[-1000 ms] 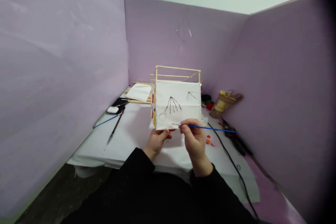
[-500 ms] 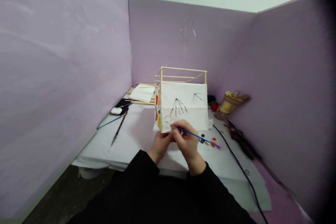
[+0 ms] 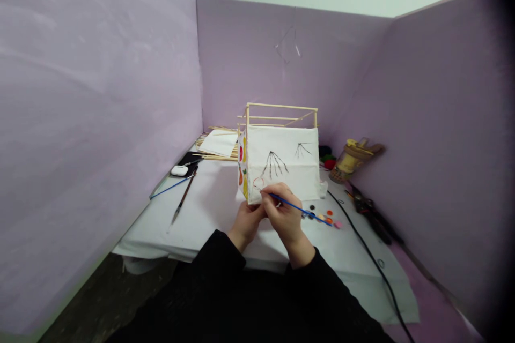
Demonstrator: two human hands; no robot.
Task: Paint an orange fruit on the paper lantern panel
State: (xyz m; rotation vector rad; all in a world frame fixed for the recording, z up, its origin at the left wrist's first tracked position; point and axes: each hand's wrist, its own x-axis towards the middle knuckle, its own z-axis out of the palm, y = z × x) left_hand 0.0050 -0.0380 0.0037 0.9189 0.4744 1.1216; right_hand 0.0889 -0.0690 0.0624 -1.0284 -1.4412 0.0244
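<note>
A box lantern [image 3: 284, 163] of thin wooden sticks with white paper sides stands in front of me, black line drawings on its near face and coloured shapes on its left face. My left hand [image 3: 248, 220] grips its lower left corner from below. My right hand [image 3: 284, 213] pinches a thin blue paintbrush [image 3: 303, 210], whose tip touches a small red circle near the paper's lower left corner.
A white cloth [image 3: 209, 209] covers the table between purple partition walls. On the left lie two brushes [image 3: 179, 198], a white earbud case [image 3: 179, 170] and a pile of sticks with paper [image 3: 217, 144]. Paint dots [image 3: 328, 217], a black cable [image 3: 362, 246], pliers [image 3: 364, 206] and a yellow tool [image 3: 352, 158] lie on the right.
My right hand moved left and down, swinging the brush tip onto the red circle at the paper's lower left. The view shifted slightly, and the lantern stays held.
</note>
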